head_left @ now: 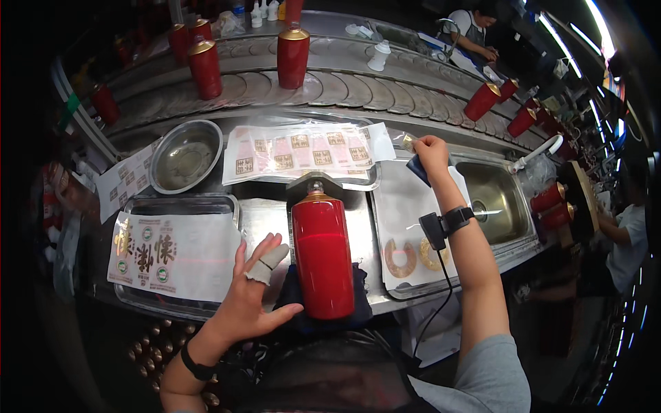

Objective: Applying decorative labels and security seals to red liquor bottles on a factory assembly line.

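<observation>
A glossy red bottle [322,258] with a gold shoulder lies in front of me on a dark cloth [361,292], its neck pointing away against a dark metal block [297,187]. My left hand [255,296] is beside the bottle's left side, open with fingers spread; a pale cloth cover wraps one finger. Farther off to the right, my right hand [432,157] is closed in a pinch on a small clear film with a gold mark [407,142]. Something flat and dark blue [418,170] shows under that hand; whether I grip it too is unclear.
Decal sheets [182,258] lie on the left tray, more [303,153] on the back tray, and gold arc decals [399,260] on the right one. A metal bowl [186,157] stands back left, a sink [492,196] right. Red bottles [293,58] stand along the conveyor [358,93].
</observation>
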